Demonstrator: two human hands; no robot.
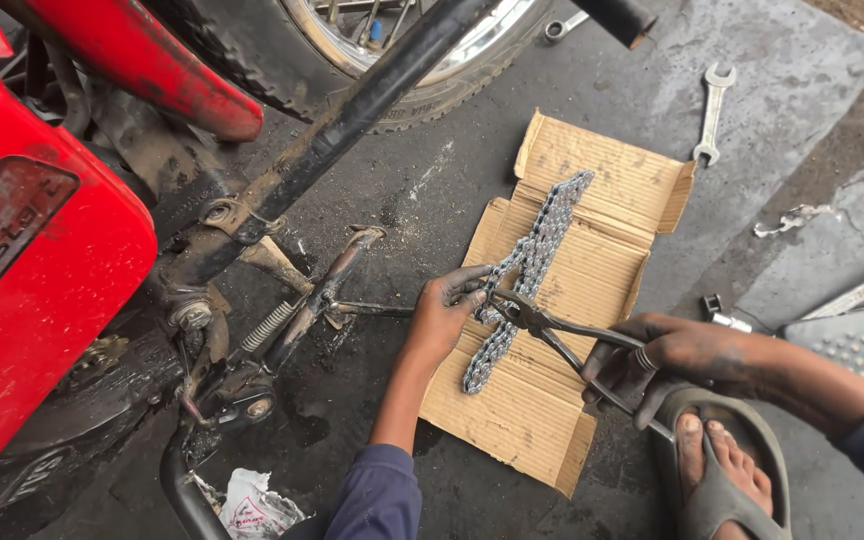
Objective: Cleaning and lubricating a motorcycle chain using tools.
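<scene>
A metal drive chain lies folded along a flattened piece of cardboard on the dark ground. My left hand pinches the chain near its middle, fingers greasy. My right hand grips the handles of dark pliers, whose jaws meet the chain right beside my left fingers. My foot in a grey sandal rests just beneath the right hand.
A red motorcycle with its black frame, stand spring and rear wheel fills the left. A spanner lies beyond the cardboard, another tool near the tyre. A crumpled white bag sits at the bottom.
</scene>
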